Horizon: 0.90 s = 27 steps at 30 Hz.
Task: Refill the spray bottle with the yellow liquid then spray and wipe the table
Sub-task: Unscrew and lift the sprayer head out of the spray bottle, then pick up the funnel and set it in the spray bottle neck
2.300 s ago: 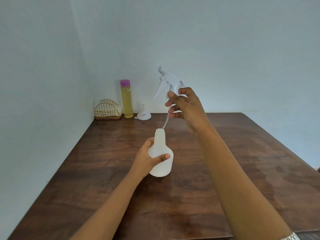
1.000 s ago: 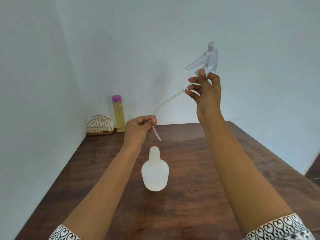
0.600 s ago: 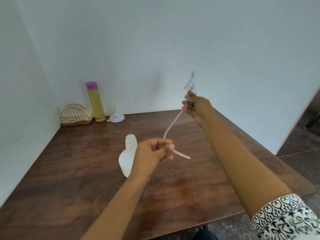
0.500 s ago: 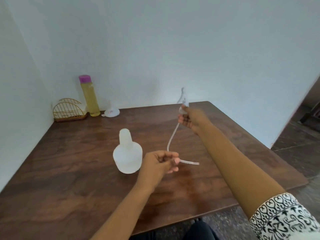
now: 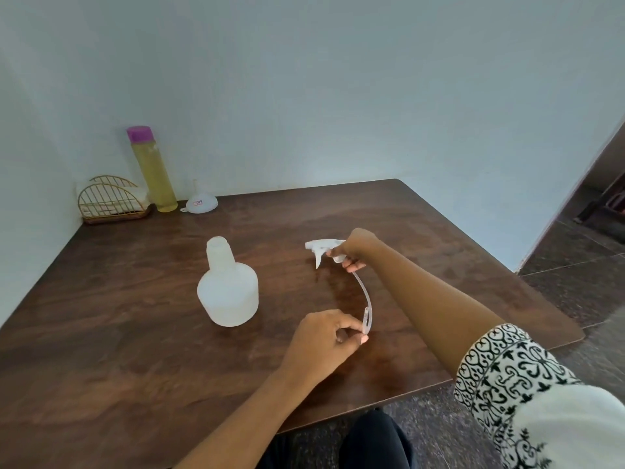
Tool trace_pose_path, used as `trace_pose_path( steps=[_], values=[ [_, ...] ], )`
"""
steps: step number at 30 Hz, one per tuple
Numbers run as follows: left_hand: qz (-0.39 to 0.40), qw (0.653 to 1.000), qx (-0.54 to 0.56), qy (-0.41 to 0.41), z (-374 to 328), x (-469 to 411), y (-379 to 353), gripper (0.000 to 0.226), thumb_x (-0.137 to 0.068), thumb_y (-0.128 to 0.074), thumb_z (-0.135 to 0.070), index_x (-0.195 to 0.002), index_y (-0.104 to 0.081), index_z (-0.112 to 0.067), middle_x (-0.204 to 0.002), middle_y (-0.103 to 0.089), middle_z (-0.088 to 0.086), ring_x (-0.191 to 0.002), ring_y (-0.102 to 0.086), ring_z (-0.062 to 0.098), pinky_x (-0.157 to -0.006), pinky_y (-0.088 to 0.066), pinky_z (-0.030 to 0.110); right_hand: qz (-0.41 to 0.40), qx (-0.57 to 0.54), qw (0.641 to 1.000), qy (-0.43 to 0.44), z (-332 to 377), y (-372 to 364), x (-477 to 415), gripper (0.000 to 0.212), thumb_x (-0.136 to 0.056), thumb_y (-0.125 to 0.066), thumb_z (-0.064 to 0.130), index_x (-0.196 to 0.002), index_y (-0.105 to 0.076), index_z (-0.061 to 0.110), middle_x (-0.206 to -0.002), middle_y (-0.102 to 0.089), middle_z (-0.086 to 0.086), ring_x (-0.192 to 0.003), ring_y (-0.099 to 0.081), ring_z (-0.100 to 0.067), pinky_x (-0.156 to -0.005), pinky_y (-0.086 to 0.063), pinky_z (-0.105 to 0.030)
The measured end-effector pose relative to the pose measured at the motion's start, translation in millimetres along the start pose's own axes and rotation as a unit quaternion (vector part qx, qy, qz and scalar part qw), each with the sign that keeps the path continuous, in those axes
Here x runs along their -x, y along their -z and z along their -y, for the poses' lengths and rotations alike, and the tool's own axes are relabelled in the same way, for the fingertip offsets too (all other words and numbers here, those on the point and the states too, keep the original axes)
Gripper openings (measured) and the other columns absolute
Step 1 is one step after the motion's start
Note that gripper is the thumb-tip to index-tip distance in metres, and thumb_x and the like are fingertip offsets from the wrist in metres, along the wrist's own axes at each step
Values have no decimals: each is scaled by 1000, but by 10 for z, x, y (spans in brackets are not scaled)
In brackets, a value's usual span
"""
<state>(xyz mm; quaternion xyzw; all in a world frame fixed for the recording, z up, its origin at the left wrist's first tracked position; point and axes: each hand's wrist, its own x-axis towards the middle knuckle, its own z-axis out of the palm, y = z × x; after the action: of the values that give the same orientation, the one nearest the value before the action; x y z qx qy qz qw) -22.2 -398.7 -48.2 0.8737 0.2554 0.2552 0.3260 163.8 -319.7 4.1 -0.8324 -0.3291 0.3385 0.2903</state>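
Spray bottle [image 5: 227, 292]: white, translucent, neck open, upright mid-table [image 5: 101, 333]. Looks empty, so probably light and easy to tip; best held round the wide body. No label visible.

Spray head [image 5: 323, 249]: white plastic, low over the table to the right of the bottle, gripped at its collar by right hand [image 5: 355, 247], fingers closed round it. Rigid; trigger is the likely weak point.

Dip tube [image 5: 364, 299]: clear, thin, bowed, evidently springy. Lower end pinched between thumb and fingertips of left hand [image 5: 324, 340].

Yellow liquid bottle [image 5: 152, 169]: tall, purple cap, nearly full, at far left by the wall. Probably heavy, smooth-sided; best gripped mid-barrel. No writing legible.

Funnel [image 5: 199, 204]: small, white, just beside it; red sticker, text too small to read.

Wire rack [image 5: 111, 201]: gold, in the corner.
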Motion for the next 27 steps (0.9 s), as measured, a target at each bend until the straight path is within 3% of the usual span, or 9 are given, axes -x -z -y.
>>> trace_pose_path(
  steps=[3, 8, 13, 17, 20, 22, 25, 27],
  values=[
    [-2, 1000, 3, -9, 24, 19, -74, 14, -78, -73, -28, -91, -77, -27, -80, -69, -13, -62, -57, 1, -63, -39, 6, -3, 43, 999, -10, -47, -15, -23, 33, -78, -76, 23, -73, -51, 2, -63, -60, -12, -53, -59, -20, -64, -58, -32],
    [6, 998, 62, 16, -33, 54, -51, 15, -78, -75, -26, -93, -75, -24, -66, -59, -25, -57, -53, -2, -61, -36, 6, -14, 92, 996, -7, -58, -39, -25, 35, -79, -75, 29, -71, -52, 4, -61, -59, -10, -47, -56, -18, -48, -51, -25],
    [20, 994, 81, 68, 22, 193, 219, 39, -79, -74, -33, -117, -66, -32, -93, -69, -18, -75, -64, -4, -72, -49, 9, -30, 179, 983, 18, -12, -10, 40, 37, -79, -73, 36, -67, -51, 8, -61, -58, -5, -45, -56, -15, -46, -48, -23],
    [-129, 986, 86, 58, 144, 374, 652, 23, -79, -75, -26, -101, -71, -33, -83, -70, -20, -77, -64, -2, -66, -48, 8, -58, 286, 956, 43, 126, 37, 108, 38, -80, -67, 41, -62, -51, 11, -52, -57, -2, -43, -54, -15, -50, -44, -20],
    [-297, 953, 55, 24, 341, 427, 1024, 10, -81, -72, -28, -91, -72, -27, -85, -70, -17, -72, -64, 2, -60, -46, 10, -79, 350, 929, 89, 349, 2, 145, 40, -80, -64, 44, -59, -51, 14, -54, -54, -1, -48, -53, -16, -53, -43, -22],
    [-370, 928, 34, 17, 534, 424, 1267, 9, -87, -66, -28, -92, -70, -22, -81, -68, -15, -74, -63, 3, -58, -46, 14, -74, 366, 917, 141, 563, -76, 171, 39, -81, -62, 47, -64, -50, 15, -60, -54, 0, -51, -51, -15, -54, -41, -24],
    [-411, 907, 19, 89, 914, 327, 1612, 19, -94, -53, -32, -98, -68, -21, -85, -65, -10, -78, -61, 3, -62, -46, 13, -37, 362, 910, 196, 949, -251, 191, 37, -85, -59, 48, -89, -58, 10, -78, -67, -5, -62, -64, -20, -64, -53, -30],
    [-361, 912, -59, 188, 1306, 164, 1805, 25, -94, -51, -38, -108, -65, -23, -101, -66, -1, -96, -60, 10, -77, -50, 25, -23, 343, 908, 238, 1213, -417, 130, 41, -86, -60, 44, -101, -61, 7, -89, -71, -12, -69, -68, -25, -73, -56, -35]
  ],
)
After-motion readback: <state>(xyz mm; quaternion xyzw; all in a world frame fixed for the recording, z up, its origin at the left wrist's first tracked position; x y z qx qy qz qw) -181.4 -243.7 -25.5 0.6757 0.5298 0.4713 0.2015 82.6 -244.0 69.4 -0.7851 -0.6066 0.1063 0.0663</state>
